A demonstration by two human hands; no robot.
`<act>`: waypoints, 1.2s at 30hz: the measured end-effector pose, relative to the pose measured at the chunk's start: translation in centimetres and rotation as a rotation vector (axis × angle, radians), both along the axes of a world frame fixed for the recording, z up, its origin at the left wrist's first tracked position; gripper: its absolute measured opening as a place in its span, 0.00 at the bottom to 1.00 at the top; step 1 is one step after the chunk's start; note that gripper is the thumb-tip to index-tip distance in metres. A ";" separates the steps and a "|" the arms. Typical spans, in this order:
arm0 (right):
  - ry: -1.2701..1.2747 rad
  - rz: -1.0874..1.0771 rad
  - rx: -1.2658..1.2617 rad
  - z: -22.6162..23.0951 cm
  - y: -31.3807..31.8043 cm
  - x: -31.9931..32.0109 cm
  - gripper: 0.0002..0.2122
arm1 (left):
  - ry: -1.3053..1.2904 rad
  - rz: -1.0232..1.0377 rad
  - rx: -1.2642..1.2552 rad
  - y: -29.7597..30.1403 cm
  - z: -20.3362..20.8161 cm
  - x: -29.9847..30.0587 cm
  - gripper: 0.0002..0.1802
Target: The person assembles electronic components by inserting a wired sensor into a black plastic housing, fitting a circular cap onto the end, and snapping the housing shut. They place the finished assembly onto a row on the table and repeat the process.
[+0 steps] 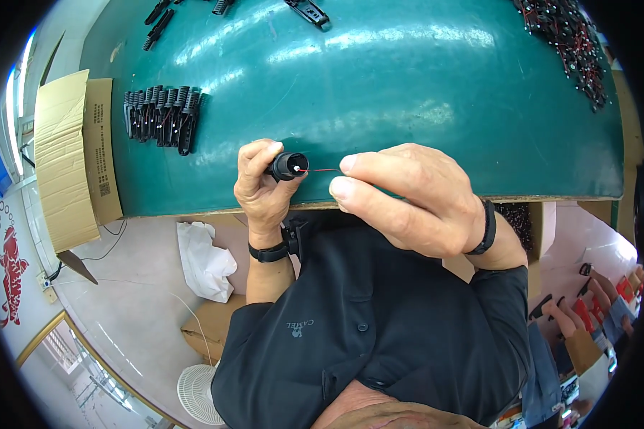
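The left hand (260, 179) grasps a black cylindrical part (278, 166), fingers and thumb wrapped about its body, with the open end facing the right hand (423, 200). The part is seen over the near edge of the green-topped table (408, 86), left of that edge's middle. A small white piece (296, 169) sits in the opening, and a thin red wire (320, 170) runs nearly straight from there to the right hand's fingertips. Two of those fingertips show a gap between them, with the wire's dark end meeting the upper one; whether they pinch it cannot be told. The two hands are apart, bridged by the wire. Each wrist bears a black band.

Near the table's left edge, a close row of black ribbed parts (163, 118) lies side by side. An open cardboard box (68, 157) stands against that edge. Toward the far right corner lies a heap of small wired components (569, 43). Further black pieces (308, 13) lie toward the far side.
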State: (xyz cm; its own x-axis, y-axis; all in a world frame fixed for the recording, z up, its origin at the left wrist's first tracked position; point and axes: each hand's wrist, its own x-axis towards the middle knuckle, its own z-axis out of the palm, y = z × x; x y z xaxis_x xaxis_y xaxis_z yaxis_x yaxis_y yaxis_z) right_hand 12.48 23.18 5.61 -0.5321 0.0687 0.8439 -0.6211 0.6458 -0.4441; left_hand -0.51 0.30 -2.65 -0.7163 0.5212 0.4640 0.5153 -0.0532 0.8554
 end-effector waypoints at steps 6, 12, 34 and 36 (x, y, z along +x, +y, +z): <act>-0.041 0.009 -0.012 -1.4 -0.7 -0.7 0.19 | 0.044 0.001 -0.051 0.1 0.1 0.1 0.36; -0.024 -0.013 -0.014 -2.1 -0.9 -1.3 0.19 | 0.019 -0.001 -0.060 0.1 0.1 0.1 0.36; -0.533 -0.020 -0.299 -3.2 -0.6 -1.3 0.15 | -0.035 0.068 -0.183 0.9 1.2 0.8 0.30; -0.576 -0.016 -0.322 -3.4 -0.4 -1.3 0.15 | -0.019 0.056 -0.192 1.1 1.4 0.7 0.30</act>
